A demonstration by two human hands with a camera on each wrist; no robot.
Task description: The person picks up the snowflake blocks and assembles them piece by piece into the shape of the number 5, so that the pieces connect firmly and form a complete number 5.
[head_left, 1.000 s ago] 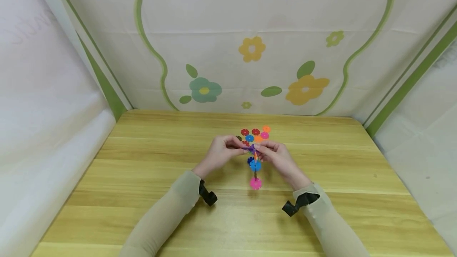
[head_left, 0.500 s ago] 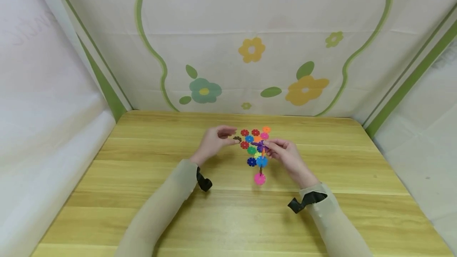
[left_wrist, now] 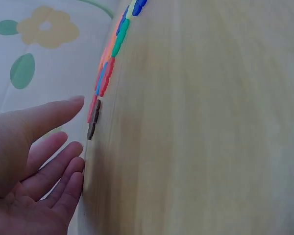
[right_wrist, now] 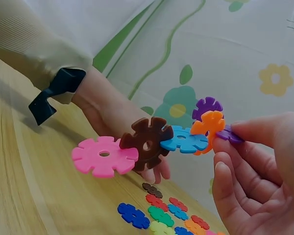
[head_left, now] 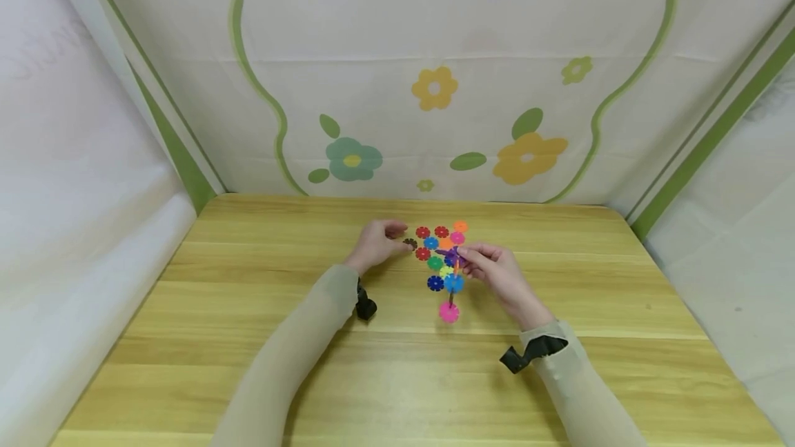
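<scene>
Right hand (head_left: 497, 274) pinched a joined disc chain (right_wrist: 192, 146); left hand (head_left: 375, 247), empty, loose-fingered, had a loose brown disc (right_wrist: 152, 190) at three o'clock, other discs (head_left: 435, 263) left unjoined.

Lit brightly and evenly in head view, with pale sheen on tabletop (head_left: 404, 378) and soft shadow beneath left sleeve (head_left: 301, 336); too coarse for fine detail on small discs (head_left: 435, 263). Dimmer and cooler in left wrist view, with blurred shadow beside left hand (left_wrist: 36, 183). Subdued in right wrist view; sharp at pink disc (right_wrist: 120, 159), softer at backdrop (right_wrist: 225, 44).
</scene>
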